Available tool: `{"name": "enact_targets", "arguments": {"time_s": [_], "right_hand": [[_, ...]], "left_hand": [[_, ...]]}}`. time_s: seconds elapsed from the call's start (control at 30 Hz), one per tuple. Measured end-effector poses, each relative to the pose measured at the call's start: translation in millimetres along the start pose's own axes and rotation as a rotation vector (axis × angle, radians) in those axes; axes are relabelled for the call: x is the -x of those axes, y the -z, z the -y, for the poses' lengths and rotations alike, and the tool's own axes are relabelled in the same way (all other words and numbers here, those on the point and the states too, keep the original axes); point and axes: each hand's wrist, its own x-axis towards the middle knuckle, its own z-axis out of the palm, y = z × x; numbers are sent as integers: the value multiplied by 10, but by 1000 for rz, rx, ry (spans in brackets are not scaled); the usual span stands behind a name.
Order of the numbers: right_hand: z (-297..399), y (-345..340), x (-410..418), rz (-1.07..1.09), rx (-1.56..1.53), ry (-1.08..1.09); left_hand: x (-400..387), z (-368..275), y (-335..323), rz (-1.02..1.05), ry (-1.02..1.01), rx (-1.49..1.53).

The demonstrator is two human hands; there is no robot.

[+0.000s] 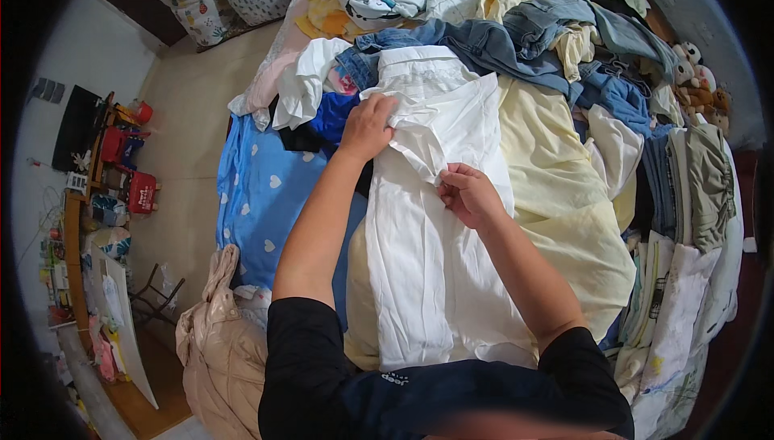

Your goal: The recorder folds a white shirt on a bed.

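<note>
A white garment with a waistband, apparently trousers (411, 246), lies lengthwise before me on a pale yellow cloth (562, 198). My left hand (367, 128) grips a fold of white fabric near the garment's upper left edge. Lower and to the right, my right hand (468, 195) pinches another part of that fold between thumb and fingers. The raised fold (423, 146) stretches between both hands, just below the waistband (420, 59). Whether the fold belongs to the trousers or to a separate white piece, I cannot tell.
Denim clothes (484, 47) are heaped beyond the waistband. Folded clothes (656, 180) stand in rows at the right, below plush toys (701, 86). A blue cloth with hearts (272, 198) and a beige puffer jacket (221, 349) lie at the left. Farther left is a red stool (142, 192).
</note>
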Motion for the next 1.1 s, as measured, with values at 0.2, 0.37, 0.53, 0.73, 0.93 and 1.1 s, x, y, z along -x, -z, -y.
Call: {"name": "enact_targets", "arguments": {"time_s": [0.2, 0.37, 0.53, 0.73, 0.93, 1.1], "right_hand": [[24, 8, 6, 43, -121, -49], [-2, 105, -57, 52, -278, -22], [-3, 56, -62, 55, -142, 0], [-8, 11, -97, -26, -20, 5], [-16, 45, -30, 8, 107, 135], [170, -133, 225, -23, 810, 639]], "left_hand": [[-28, 95, -29, 63, 15, -22], [-147, 2, -50, 29, 502, 401], [-153, 50, -65, 34, 674, 597], [-216, -45, -185, -147, 966, 946], [-309, -241, -287, -374, 1151, 1122], [-272, -256, -286, -378, 1158, 1107]]}}
